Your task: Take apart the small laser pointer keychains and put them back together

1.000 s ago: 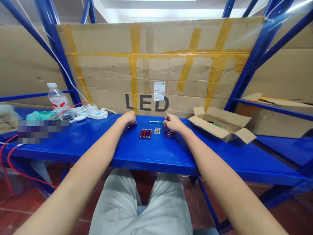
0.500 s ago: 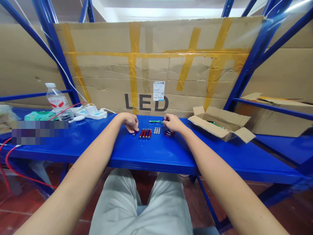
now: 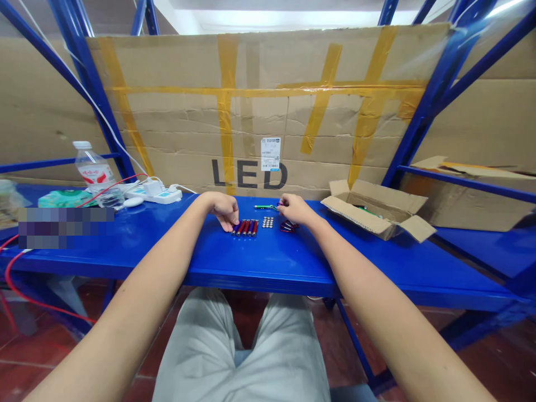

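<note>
So, everything here is easiest to place from the row of tubes [image 3: 247, 228], red and purple ones lying side by side on the blue table [image 3: 259, 259]. Each tube's long axis points roughly away from the person, with a slight slant, and the row itself runs left to right. The left hand [image 3: 224, 210] is at the row's left end and clearly the nearer of the two. Its fingers are bent, tips pointing down and over toward the purple tube [image 3: 235, 228] that makes up that end, so the tube is right at the fingertips, on their right side. They look to be touching it, but I honestly can't tell if they're pinching it or just resting against it. The right hand [image 3: 293, 208] is off beyond the row and to its right, thumb and finger pressed together on what looks like a small purple piece [image 3: 280, 205], too tiny to make out properly. Just right of the row there's a little grid of silver discs [image 3: 268, 222], then a pile of dark red clips [image 3: 288, 226] further right. Behind the row a green tube [image 3: 263, 207] lies crosswise, pretty much at right angles to the others.
</note>
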Motion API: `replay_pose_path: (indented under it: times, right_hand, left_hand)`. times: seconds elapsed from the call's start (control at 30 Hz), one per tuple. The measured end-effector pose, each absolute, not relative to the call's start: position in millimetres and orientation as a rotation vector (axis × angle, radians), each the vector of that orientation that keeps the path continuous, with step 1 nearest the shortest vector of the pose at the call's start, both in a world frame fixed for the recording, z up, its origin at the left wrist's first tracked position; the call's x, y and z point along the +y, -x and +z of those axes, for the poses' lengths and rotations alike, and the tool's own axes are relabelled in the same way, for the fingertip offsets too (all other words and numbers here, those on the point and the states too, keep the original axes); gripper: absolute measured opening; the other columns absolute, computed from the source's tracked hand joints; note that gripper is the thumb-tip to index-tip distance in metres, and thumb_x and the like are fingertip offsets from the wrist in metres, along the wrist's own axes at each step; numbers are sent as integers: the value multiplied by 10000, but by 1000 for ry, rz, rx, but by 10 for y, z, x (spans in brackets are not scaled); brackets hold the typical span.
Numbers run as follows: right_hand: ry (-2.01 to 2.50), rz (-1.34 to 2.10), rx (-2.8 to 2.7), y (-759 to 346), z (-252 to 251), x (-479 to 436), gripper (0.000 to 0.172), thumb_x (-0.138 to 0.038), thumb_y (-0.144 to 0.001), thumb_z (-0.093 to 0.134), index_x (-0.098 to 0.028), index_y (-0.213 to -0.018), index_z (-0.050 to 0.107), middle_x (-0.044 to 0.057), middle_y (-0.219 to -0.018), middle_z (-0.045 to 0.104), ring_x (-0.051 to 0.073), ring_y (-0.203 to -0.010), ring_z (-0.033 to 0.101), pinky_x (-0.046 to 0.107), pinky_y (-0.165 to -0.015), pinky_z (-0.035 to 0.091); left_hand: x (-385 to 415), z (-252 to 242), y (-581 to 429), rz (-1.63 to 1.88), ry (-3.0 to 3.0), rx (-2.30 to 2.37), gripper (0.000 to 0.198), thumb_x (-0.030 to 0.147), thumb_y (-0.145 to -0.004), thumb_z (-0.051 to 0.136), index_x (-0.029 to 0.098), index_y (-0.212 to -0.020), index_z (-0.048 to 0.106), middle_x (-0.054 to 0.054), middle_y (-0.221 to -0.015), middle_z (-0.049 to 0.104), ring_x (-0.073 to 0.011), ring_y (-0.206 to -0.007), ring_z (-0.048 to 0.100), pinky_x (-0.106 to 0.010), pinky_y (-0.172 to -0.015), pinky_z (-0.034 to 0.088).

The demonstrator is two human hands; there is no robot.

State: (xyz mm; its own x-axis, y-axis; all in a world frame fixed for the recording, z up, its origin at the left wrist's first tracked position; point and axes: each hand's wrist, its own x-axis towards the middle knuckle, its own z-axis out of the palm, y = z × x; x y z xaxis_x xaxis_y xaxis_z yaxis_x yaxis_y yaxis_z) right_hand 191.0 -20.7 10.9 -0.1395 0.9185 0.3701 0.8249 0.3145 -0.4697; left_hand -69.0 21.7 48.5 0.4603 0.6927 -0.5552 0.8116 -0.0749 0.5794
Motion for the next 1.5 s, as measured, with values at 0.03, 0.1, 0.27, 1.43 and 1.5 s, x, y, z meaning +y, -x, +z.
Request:
replay_pose_path:
  times: [0.03, 0.1, 0.27, 1.43, 1.5]
  right_hand:
    - [1538, 202, -1988, -1909, 109, -207, 32, -162, -813, 585, -176, -799, 560, 54, -825, 679, 163, -753, 570, 249, -667, 382]
    - [1538, 202, -1992, -1906, 111, -209, 40, -161, -812, 586, -178, -793, 555, 52, -824, 678, 162, -750, 569, 247, -662, 379]
    - [1537, 207, -1998, -1897, 118, -228, 54, -144, -803, 579, -178, -776, 546, 52, -813, 676, 159, -746, 573, 247, -658, 378]
    - [1163, 422, -2022, -1769, -5, -191, 204, -135, -938, 401, -141, -1090, 536, 114, -1115, 688, 198, -1057, 612, 341, -927, 455]
    - [1203, 369, -2030, -1763, -15, -179, 206, -151, -944, 393, -143, -1100, 528, 131, -1138, 679, 213, -1051, 615, 344, -904, 461]
  left_hand:
    - [215, 485, 690, -167, -1805, 1271, 182, 206, -579, 780, 153, -719, 676, -77, -686, 722, -224, -749, 711, -367, -809, 570]
    - [212, 485, 684, -171, -1798, 1262, 182, 204, -577, 780, 152, -715, 673, -80, -682, 725, -222, -735, 711, -364, -802, 572]
    - [192, 486, 662, -181, -1803, 1238, 186, 207, -579, 777, 153, -715, 662, -83, -691, 732, -215, -717, 712, -358, -786, 574]
    - [132, 101, -18, 1078, -2141, 655, 170, 100, -764, 608, 132, -926, 649, -24, -739, 696, -141, -677, 673, -290, -694, 537]
    - [148, 90, -20, 1076, -2108, 627, 182, 91, -766, 606, 126, -938, 653, -35, -760, 709, -144, -686, 678, -303, -708, 547]
